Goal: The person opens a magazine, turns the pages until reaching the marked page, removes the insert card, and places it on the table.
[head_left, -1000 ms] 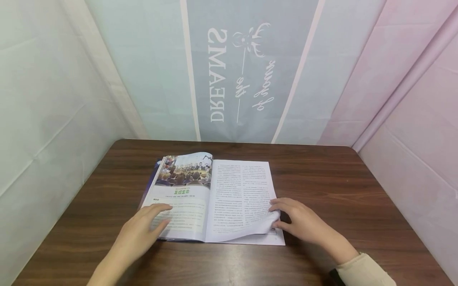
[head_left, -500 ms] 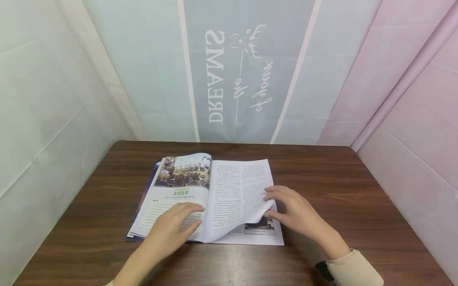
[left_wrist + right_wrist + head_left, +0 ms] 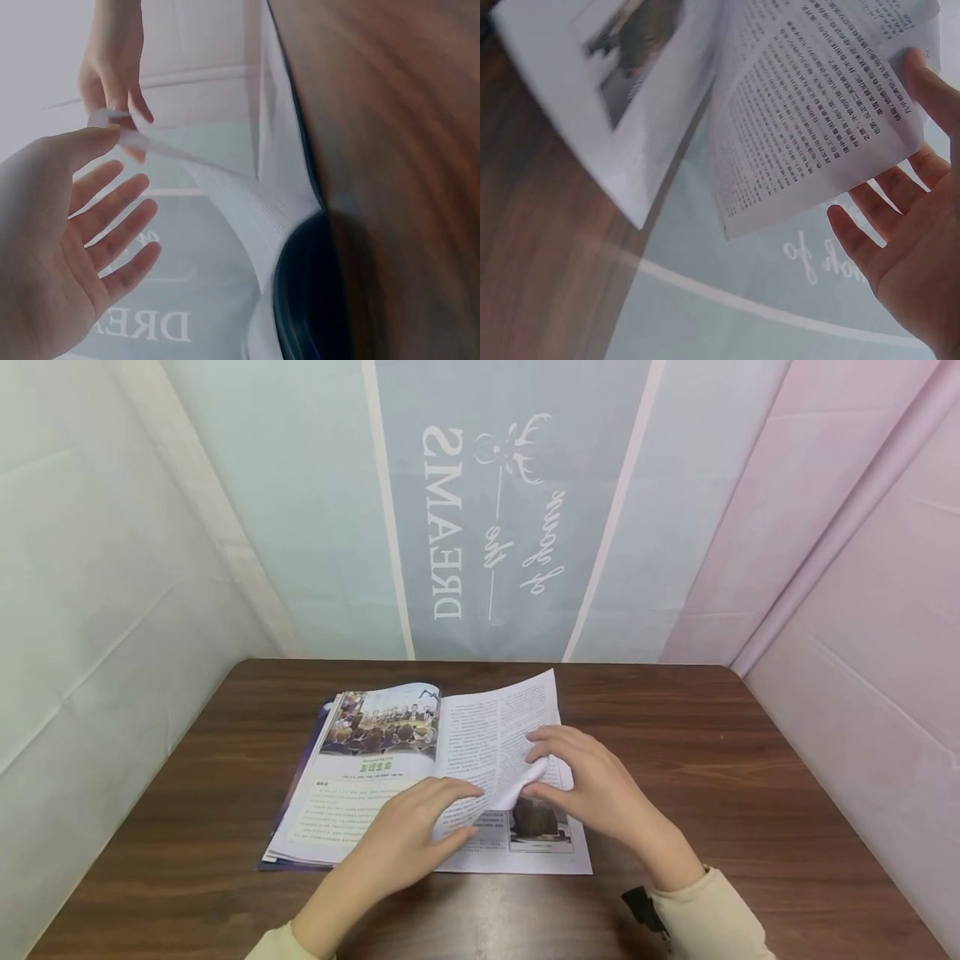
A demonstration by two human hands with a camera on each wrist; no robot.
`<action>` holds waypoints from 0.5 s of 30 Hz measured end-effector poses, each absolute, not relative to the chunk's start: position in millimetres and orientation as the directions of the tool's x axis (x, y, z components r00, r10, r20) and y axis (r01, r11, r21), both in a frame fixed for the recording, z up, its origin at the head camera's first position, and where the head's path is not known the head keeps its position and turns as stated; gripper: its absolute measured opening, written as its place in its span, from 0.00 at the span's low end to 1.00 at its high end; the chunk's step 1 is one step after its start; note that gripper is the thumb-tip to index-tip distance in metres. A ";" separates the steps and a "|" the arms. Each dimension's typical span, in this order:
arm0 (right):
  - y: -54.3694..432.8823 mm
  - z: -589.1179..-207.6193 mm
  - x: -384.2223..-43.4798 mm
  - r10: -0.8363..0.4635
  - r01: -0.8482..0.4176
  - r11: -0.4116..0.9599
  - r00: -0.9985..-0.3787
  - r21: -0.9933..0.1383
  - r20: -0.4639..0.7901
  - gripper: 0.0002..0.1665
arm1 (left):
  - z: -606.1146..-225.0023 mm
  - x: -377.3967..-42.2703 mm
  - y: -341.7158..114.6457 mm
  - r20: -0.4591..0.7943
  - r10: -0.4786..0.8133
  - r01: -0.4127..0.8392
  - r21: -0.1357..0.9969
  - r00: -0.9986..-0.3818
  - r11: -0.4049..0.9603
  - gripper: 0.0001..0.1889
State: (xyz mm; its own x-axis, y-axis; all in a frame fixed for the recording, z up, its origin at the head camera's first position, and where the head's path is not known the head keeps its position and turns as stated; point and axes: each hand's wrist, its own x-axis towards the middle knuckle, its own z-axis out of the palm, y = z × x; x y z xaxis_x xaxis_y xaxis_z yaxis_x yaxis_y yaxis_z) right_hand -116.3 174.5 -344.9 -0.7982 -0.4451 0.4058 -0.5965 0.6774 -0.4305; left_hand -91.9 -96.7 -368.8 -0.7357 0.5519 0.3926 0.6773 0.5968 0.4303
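Observation:
An open magazine (image 3: pixel 337 814) lies on the table, with a colour picture and green heading on its left page. My right hand (image 3: pixel 588 781) pinches the lower outer corner of the right-hand page (image 3: pixel 480 739), which is raised and curling leftward. In the right wrist view the thumb lies on the printed side of the page (image 3: pixel 802 142), with fingers behind it. Under it shows a page with a dark photo (image 3: pixel 538 820). My left hand (image 3: pixel 408 831) hovers over the magazine's lower middle, its fingers extended; in the left wrist view its thumb is close to the lifted edge, and contact is unclear.
The magazine rests on a dark wood-grain table (image 3: pixel 675 760). Behind it hangs a pale cloth backdrop (image 3: pixel 510 543) with mirrored lettering, and white cloth walls (image 3: pixel 90 610) stand at both sides.
My right hand has moved left and up, lifting and curling the page corner and uncovering more of the photo beneath. My left hand has come right, from the left page toward the magazine's middle.

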 end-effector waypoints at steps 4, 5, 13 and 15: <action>165.9 -339.1 -117.3 -0.445 -0.599 0.675 -0.796 -0.431 0.410 0.20 | -365.0 -95.0 -89.0 0.425 0.557 0.701 0.422 -0.713 0.575 0.23; 164.4 -338.0 -117.3 -0.443 -0.598 0.678 -0.797 -0.429 0.410 0.20 | -364.2 -95.8 -87.6 0.433 0.558 0.706 0.420 -0.709 0.571 0.23; 158.9 -333.3 -117.9 -0.447 -0.607 0.682 -0.787 -0.407 0.425 0.22 | -360.3 -99.4 -81.9 0.484 0.542 0.726 0.418 -0.687 0.547 0.18; 158.5 -333.4 -118.1 -0.449 -0.613 0.678 -0.782 -0.405 0.432 0.23 | -359.5 -99.3 -82.4 0.484 0.535 0.721 0.422 -0.692 0.550 0.16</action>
State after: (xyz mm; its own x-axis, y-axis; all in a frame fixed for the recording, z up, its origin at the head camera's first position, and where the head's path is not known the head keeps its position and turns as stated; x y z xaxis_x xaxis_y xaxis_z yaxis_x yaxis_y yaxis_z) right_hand -118.1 158.5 -333.4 -0.7824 -0.4487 0.4320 -0.6128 0.6784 -0.4053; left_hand -99.3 -82.4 -359.5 -0.6919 0.5354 0.4843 0.7208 0.5500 0.4218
